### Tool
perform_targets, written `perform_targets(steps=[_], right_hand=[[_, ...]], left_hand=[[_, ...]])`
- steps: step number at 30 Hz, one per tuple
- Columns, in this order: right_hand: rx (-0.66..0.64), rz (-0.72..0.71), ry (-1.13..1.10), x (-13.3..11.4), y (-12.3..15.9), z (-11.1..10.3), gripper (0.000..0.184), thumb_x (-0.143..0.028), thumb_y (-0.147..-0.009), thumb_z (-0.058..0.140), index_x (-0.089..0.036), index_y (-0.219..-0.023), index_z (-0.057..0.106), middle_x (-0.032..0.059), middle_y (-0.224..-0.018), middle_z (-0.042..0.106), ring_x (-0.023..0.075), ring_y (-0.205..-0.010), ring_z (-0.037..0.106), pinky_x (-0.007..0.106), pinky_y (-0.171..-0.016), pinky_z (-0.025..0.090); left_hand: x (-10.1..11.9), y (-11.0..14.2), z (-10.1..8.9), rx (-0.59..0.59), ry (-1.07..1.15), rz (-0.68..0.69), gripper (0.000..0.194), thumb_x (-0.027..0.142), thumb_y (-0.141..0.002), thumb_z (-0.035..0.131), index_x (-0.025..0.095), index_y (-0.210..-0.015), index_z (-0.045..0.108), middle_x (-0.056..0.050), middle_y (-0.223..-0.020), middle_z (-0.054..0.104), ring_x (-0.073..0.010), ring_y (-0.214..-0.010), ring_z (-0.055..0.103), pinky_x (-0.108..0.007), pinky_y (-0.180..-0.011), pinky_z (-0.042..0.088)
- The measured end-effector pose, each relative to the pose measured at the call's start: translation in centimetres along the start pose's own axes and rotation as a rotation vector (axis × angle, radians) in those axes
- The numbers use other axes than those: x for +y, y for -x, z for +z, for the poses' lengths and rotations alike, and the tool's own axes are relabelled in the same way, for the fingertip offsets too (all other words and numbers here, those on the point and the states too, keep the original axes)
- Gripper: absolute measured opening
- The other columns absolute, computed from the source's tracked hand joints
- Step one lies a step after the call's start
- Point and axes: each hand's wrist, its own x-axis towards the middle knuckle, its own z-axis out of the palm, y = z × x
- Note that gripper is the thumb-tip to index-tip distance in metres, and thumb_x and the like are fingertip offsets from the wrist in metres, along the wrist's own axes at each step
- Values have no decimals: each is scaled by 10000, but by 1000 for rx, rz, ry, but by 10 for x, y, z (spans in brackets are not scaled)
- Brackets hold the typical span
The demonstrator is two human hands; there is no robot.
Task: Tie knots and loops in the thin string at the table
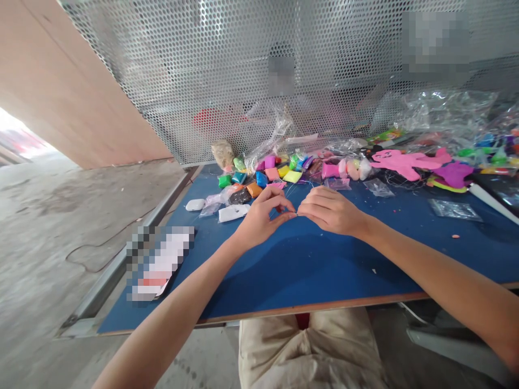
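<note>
Just above the blue table [267, 281], my left hand [265, 213] and my right hand [332, 210] meet with their fingertips almost touching. Both are closed in a pinch. A thin, pale thread [291, 187] runs between them and loops up behind the fingers. Something tiny sits where the fingertips meet, too small to name. Behind my left hand lie small bright packets of modelling clay, among them an orange packet [254, 189] and a black packet [240, 195]. A white packet [234, 213] is beside my left wrist.
A pink figure cutout [409, 162] and a purple piece [452, 174] lie at the right rear. Clear plastic bags [456, 209] are scattered there. A white case [195, 205] and a blurred-out phone-like object [166, 262] are on the left. Perforated metal mesh [243, 65] stands behind.
</note>
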Motion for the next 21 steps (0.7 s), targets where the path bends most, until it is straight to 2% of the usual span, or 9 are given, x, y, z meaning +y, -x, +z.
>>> perform_targets(steps=[6,10,15,21], right_hand=[[-24,32,36,5,1,10,155,-152,-977,540,-225,-1006,674,21,-1038,727,201,-1096,574,391,-985,406],[-38,126,79,10,7,20,123,-212,-965,588,-250,-957,705,3,-1068,738,213,-1035,548,381,-893,373],[-137,155,-100,15,13,29,185,-273,-998,533,-208,-990,706,37,-1004,748,178,-879,589,330,-788,397],[-168,73,-129,19,16,31,183,-261,-996,534,-203,-991,708,34,-1002,757,181,-893,627,329,-796,424]], left_hand=[[-11,-1,2,-59,-16,-76,122,291,-931,611,183,-910,664,-38,-910,646,-135,-800,589,-261,-729,498],[-24,1,9,-122,-16,-149,143,314,-933,595,185,-928,658,-25,-885,656,-134,-774,593,-259,-723,497],[-34,5,17,-212,12,-263,185,374,-904,622,192,-921,653,-7,-833,678,-137,-749,621,-262,-731,512],[-36,8,19,-276,61,-291,224,407,-884,633,188,-910,674,-10,-830,700,-144,-747,637,-271,-732,514]])
